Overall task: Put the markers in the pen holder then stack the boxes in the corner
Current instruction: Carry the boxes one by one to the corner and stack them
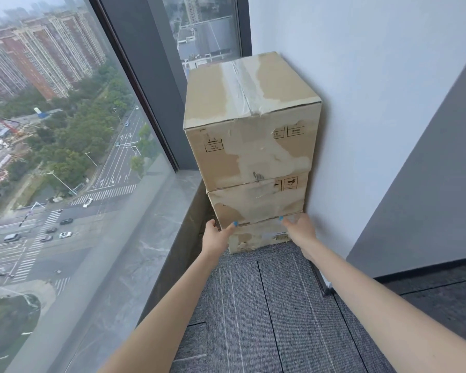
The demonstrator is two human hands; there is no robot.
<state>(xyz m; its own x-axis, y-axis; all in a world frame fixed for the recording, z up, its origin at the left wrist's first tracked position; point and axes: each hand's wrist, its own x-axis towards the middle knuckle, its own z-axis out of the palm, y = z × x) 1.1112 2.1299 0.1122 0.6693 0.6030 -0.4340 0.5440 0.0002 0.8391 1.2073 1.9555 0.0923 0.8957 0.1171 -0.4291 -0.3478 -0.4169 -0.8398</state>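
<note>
In the floor's corner, between window sill (156, 211) and wall (374, 103), three boxes (250, 146) stood stacked. Left hand (217, 235) and right hand (299, 228), spread open, pressed the bottom box (256, 238); likely final squaring, then letting go.

two bare forearms, no sleeves, no watch or rings showing, left hand (218, 236) and right hand (298, 229) with bright blue painted nails
</note>
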